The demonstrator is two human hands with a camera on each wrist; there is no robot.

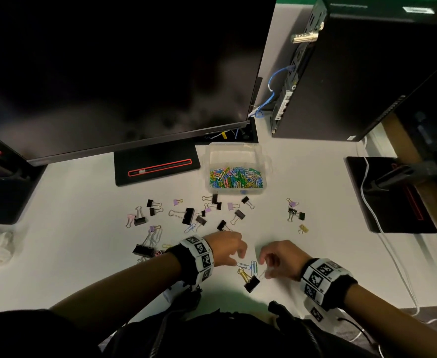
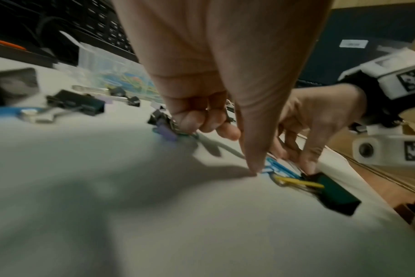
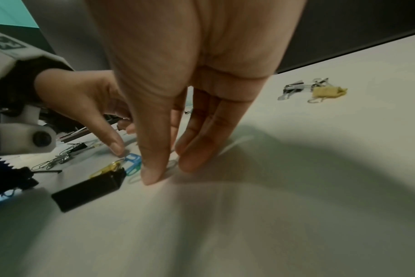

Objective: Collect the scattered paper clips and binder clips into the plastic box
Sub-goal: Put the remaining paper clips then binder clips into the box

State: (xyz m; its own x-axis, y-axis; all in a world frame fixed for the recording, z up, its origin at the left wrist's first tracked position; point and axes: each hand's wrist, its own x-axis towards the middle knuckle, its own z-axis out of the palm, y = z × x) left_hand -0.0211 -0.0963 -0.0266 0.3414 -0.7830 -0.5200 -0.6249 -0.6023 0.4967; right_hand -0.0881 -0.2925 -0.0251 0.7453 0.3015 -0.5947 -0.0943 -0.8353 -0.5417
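The clear plastic box (image 1: 265, 161) stands behind the hands and holds many coloured paper clips. Binder clips (image 1: 188, 215) lie scattered in front of it. My left hand (image 1: 238, 258) presses its thumb tip onto a blue paper clip (image 2: 276, 165). Its other fingers (image 2: 197, 121) are curled, seemingly round small clips. My right hand (image 1: 263, 267) stands fingertips-down, thumb and fingers pinching a pale paper clip (image 3: 172, 163) on the table. A black binder clip with gold handles (image 1: 251, 282) lies just below both hands.
A dark monitor (image 1: 124, 73) on its stand (image 1: 158, 166) fills the back. A black computer case (image 1: 367, 73) stands at the back right. More binder clips (image 1: 296, 214) and a yellow one (image 1: 303, 229) lie to the right. A white cable (image 1: 372, 210) runs down the right.
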